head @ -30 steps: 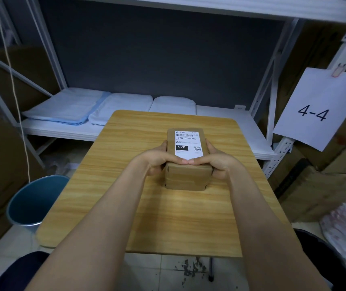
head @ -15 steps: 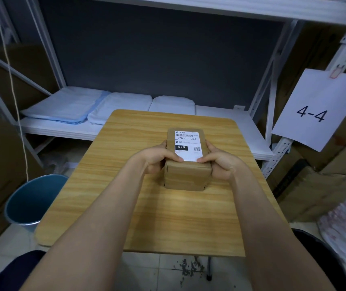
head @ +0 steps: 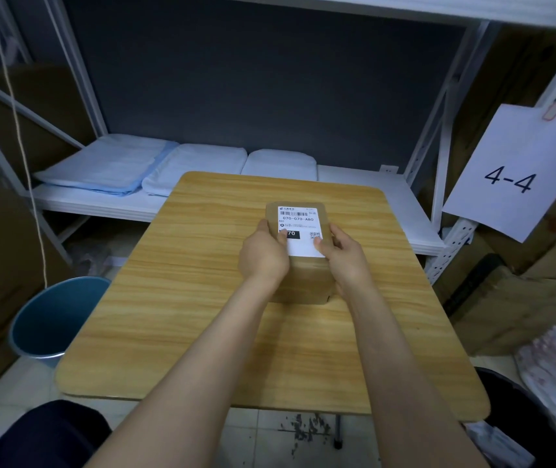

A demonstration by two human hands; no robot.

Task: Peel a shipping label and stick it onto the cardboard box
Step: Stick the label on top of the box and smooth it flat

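A small brown cardboard box (head: pixel 305 280) stands on the wooden table (head: pixel 182 298), a little beyond its middle. A white shipping label (head: pixel 298 228) with a barcode and "070-070-A80" lies flat on the box's top. My left hand (head: pixel 265 255) grips the box's left side, thumb pressed on the label's black patch. My right hand (head: pixel 345 256) grips the right side, thumb resting on the label near the small QR code.
A blue bin (head: pixel 55 319) stands on the floor left of the table, a dark bin (head: pixel 519 420) at the lower right. Behind the table a white shelf (head: pixel 364 184) carries folded pale cloths (head: pixel 108 167). A sheet marked "4-4" (head: pixel 513 177) hangs at right, above cardboard boxes.
Both thumbs have slid from the label's near edge up onto its face. The hands moved slightly farther along the box's sides.
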